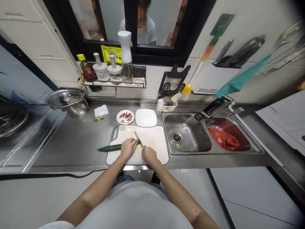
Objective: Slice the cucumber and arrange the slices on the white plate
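A long dark green cucumber (110, 148) lies across the white cutting board (157, 143), its left end reaching past the board onto the counter. Wrapped over its right part is my left hand (128, 148), fingers closed on it. My right hand (149, 155) grips the handle of a knife (138, 139), whose blade stands at the cucumber's right end, close to my left fingertips. Pale cucumber slices (122, 128) rest at the board's upper left corner. Behind the board are a small plate of chopped red pieces (125, 117) and a white square plate (146, 118).
To the right is a double sink with a left basin (190, 136) and a red plastic bag (224, 139) in the other. A lidded steel pot (69, 102) stands at the back left, near a white paper (101, 110). Above hangs a shelf (133, 83) with bottles and jars.
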Action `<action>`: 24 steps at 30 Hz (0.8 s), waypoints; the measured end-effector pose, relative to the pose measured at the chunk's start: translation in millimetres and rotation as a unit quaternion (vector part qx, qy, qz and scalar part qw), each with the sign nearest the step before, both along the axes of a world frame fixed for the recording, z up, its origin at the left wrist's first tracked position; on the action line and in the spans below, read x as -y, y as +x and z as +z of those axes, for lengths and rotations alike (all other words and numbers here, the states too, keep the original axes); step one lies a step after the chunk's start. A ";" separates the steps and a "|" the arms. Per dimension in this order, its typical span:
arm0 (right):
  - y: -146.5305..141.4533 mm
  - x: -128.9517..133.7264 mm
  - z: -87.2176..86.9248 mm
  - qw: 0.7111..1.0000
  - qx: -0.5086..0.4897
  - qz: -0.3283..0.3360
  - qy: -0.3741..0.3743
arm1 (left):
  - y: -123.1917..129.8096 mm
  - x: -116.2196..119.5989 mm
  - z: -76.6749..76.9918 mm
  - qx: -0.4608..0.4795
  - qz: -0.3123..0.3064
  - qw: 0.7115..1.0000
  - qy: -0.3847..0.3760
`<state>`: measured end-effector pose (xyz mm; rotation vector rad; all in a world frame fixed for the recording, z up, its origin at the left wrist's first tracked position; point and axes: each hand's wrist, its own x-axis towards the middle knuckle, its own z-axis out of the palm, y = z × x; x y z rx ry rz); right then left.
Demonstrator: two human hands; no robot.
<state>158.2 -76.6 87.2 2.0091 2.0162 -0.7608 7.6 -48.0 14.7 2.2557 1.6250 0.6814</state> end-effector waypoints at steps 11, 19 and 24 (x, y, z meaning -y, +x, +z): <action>5.4 14.6 0.5 1.000 0.011 0.002 -0.017 | 0.7 0.2 6.7 0.002 0.009 1.000 -0.024; 10.0 23.2 -2.5 1.000 0.017 0.003 -0.019 | 0.5 0.2 8.6 0.005 0.009 0.999 -0.036; 0.9 6.8 -2.3 1.000 0.021 -0.005 -0.011 | 1.6 0.7 8.9 -0.001 0.014 0.999 -0.043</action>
